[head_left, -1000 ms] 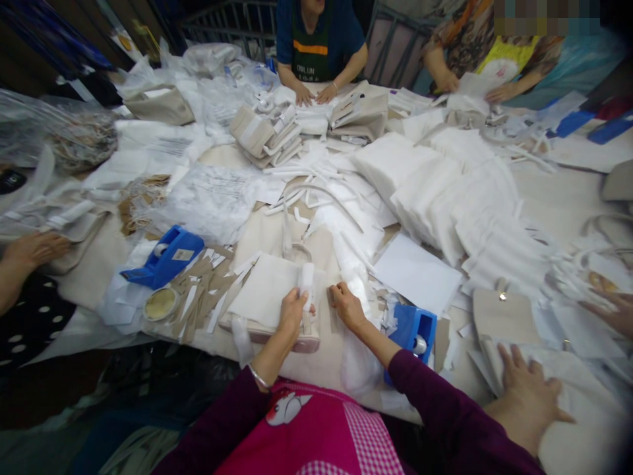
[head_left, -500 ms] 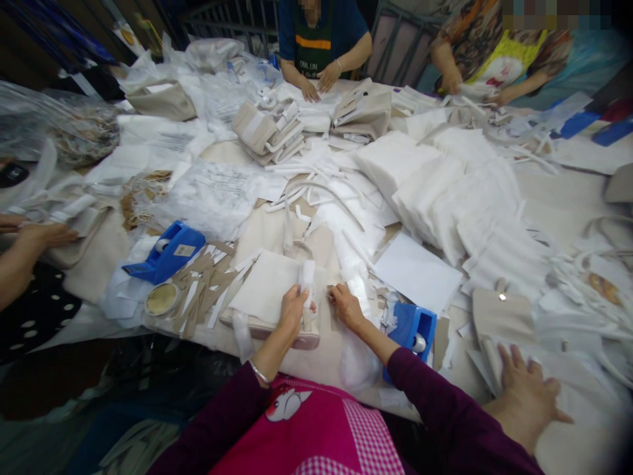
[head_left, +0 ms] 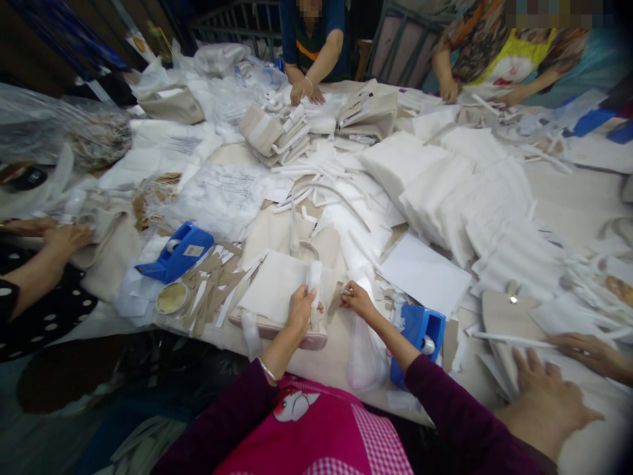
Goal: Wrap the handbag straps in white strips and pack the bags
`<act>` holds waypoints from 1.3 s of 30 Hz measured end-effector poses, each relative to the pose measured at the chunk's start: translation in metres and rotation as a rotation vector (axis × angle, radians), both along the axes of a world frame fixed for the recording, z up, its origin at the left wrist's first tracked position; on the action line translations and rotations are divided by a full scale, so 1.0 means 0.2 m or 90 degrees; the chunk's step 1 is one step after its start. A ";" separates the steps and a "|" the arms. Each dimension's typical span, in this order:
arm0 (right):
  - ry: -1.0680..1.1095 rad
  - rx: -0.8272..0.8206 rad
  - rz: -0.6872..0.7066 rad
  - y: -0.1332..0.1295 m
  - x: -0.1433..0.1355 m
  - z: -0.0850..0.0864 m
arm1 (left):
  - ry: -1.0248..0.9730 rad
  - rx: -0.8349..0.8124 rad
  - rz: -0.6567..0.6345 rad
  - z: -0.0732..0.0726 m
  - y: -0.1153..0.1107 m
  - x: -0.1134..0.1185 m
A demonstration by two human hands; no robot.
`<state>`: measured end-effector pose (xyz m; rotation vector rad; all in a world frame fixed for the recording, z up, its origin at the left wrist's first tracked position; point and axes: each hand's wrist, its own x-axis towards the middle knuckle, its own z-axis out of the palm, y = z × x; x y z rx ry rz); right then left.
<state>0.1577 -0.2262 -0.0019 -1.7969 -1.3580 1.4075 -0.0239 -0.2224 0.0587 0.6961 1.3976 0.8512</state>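
Under the curled fingers of the left hand (head_left: 299, 310) lies a pale bag (head_left: 316, 340), flat, with a white sheet (head_left: 271, 280) over it. Thumb and fingers are closed on a white-wrapped strap (head_left: 314, 274) along the bag's near-right edge, and that grip has barely changed, so the bag seems well steadied. Just beside it, the right hand (head_left: 360, 300) is drawn into a small pinch, thumb and forefinger nearly meeting; whether something thin is caught between them, I cannot tell. A brown strip (head_left: 335, 298) sits next to those fingertips, and they remain close to the bag's edge.

Right of the right fingers stands a blue tape dispenser (head_left: 435, 323). Farther right, a co-worker's spread hand (head_left: 548, 396) presses on pale material, and another hand (head_left: 588, 353) has now come in near it, by a white tube (head_left: 514, 340).

Left of the left fingers are brown and white scraps (head_left: 202, 297), a round tin (head_left: 172, 298) and a second blue dispenser (head_left: 185, 251). Beyond the right fingers come a white paper (head_left: 425, 270) and a fanned pile of soft white sheets (head_left: 435, 178). Ahead of the left fingers, past a stack of folded bags (head_left: 262, 128), another person's hands (head_left: 309, 91) have shifted leftward, nearer that stack.
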 end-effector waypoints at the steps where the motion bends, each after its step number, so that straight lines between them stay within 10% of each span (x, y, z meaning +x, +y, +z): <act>1: 0.025 0.002 -0.023 0.00 0.01 0.03 | -0.002 0.001 -0.001 0.00 0.00 0.00; 6: 0.033 0.085 -0.085 -0.11 0.08 0.22 | 0.004 -0.003 -0.006 -0.01 0.00 -0.01; 16: -0.141 -0.213 0.209 -0.85 0.14 0.35 | 0.006 -0.008 -0.024 0.01 0.01 -0.01; 25: -0.468 -0.043 -0.080 -0.13 -0.33 0.14 | -0.019 -0.021 -0.022 0.05 0.01 -0.01; 32: -0.474 0.020 -0.144 -0.17 -0.45 0.00 | -0.057 -0.016 -0.013 0.09 0.01 -0.02; 39: -0.214 -0.014 -0.245 -0.14 -0.32 0.04 | -0.077 -0.039 0.011 0.03 0.00 -0.03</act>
